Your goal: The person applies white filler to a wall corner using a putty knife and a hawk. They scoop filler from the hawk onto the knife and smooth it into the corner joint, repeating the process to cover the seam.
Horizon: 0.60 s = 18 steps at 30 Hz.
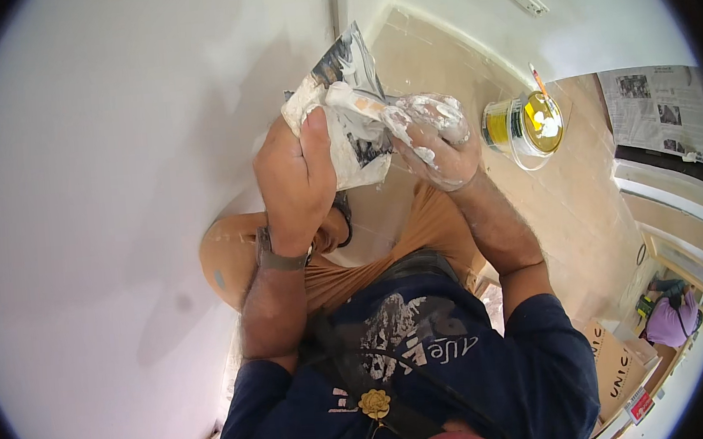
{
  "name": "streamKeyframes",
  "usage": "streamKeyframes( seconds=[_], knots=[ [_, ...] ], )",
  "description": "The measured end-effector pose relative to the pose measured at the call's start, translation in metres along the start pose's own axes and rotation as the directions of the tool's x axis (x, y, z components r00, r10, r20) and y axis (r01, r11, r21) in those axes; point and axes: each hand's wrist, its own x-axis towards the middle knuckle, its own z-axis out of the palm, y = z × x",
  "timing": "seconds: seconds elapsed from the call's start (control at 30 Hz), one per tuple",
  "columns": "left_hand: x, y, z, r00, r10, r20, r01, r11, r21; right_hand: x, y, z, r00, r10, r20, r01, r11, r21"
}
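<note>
Left hand (pixel 297 182): most fingers hidden behind the crumpled sheet (pixel 347 145); thumb shows.
Right hand (pixel 442 142): fingertips obscured by white paste; grip unclear.
Pale coated piece (pixel 354 97), upper middle: tool or finger, can't tell.
Sheet: folds hide part of its inner face.
Bucket (pixel 496 128), upper right: contents not visible; lower end of orange stick (pixel 539 81) unclear.
Newspaper (pixel 664 104), right: cut by dark rim, small print illegible.
Cardboard box (pixel 607 369), lower right: partly behind sleeve (pixel 556 348).
Co-worker (pixel 671 320), lower right: tiny, hands unreadable.
</note>
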Motion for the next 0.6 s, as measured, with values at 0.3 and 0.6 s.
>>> streamKeyframes(
  seconds=[0.3, 0.6],
  knots=[
    [-0.001, -0.002, -0.004, 0.992, -0.117, 0.038, 0.122, 0.978, -0.167, 0.012, -0.004, -0.006, 1.0, -0.016, 0.012, 0.016, 0.998, -0.069],
    [0.001, -0.001, -0.003, 0.982, -0.187, 0.004, 0.175, 0.911, -0.373, 0.029, 0.002, -0.017, 0.99, 0.13, 0.056, -0.13, 0.991, -0.005]
  ],
)
